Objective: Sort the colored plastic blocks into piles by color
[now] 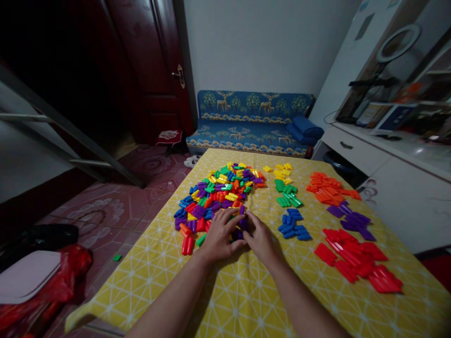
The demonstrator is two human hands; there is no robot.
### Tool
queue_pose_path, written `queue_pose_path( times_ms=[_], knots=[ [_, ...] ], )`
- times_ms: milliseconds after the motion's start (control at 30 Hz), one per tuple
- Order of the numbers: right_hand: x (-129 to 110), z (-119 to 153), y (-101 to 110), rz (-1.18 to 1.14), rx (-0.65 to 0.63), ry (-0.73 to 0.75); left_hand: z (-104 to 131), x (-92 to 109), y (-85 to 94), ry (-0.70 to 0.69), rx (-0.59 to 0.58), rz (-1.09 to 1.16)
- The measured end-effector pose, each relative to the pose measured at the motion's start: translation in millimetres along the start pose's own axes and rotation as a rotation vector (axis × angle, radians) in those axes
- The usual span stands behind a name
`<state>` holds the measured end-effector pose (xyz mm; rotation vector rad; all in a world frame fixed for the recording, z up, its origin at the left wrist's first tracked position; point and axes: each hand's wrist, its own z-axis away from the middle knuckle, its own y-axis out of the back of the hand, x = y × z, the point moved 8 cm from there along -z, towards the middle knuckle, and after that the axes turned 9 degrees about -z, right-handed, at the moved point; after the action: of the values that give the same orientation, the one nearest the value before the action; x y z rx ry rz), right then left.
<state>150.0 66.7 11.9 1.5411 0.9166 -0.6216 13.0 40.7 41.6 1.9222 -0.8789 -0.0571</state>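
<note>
Bent over the near edge of a mixed pile of plastic building blocks (207,204), my left hand (221,234) has its fingers apart, thumb stretched toward the right. My right hand (260,239) faces it, fingers curled against a few purple building blocks (243,221) between the two hands. Part of these blocks is hidden under the fingers. Sorted by colour to the right lie blue blocks (294,225), green blocks (289,195), yellow blocks (283,172), orange blocks (326,188), purple blocks (352,220) and red blocks (357,258).
A yellow patterned cloth (225,300) covers the table. Behind it stands a blue sofa (243,134), with a dark red door (151,61) to its left. A white cabinet (394,164) flanks the right side. One green block (117,257) lies on the floor.
</note>
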Motion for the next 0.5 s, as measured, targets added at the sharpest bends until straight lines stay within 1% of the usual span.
queue_pose_path(
  times_ms=[167, 267, 333, 400, 500],
  knots=[
    [3, 5, 8, -0.031, 0.085, 0.019, 0, -6, -2.1, 0.085, 0.033, -0.042],
    [-5, 5, 11, 0.014, 0.142, 0.127, -1, -5, -2.1, 0.081, 0.031, -0.034],
    [-10, 3, 10, 0.049, 0.156, 0.210, -1, -4, -1.4, 0.068, 0.035, -0.025],
    [-10, -3, 3, 0.085, 0.116, 0.237, -2, -4, -0.6, 0.061, 0.039, -0.025],
    [-4, -15, -9, 0.163, 0.020, 0.160, -2, -3, 0.2, 0.059, 0.036, -0.027]
  ],
)
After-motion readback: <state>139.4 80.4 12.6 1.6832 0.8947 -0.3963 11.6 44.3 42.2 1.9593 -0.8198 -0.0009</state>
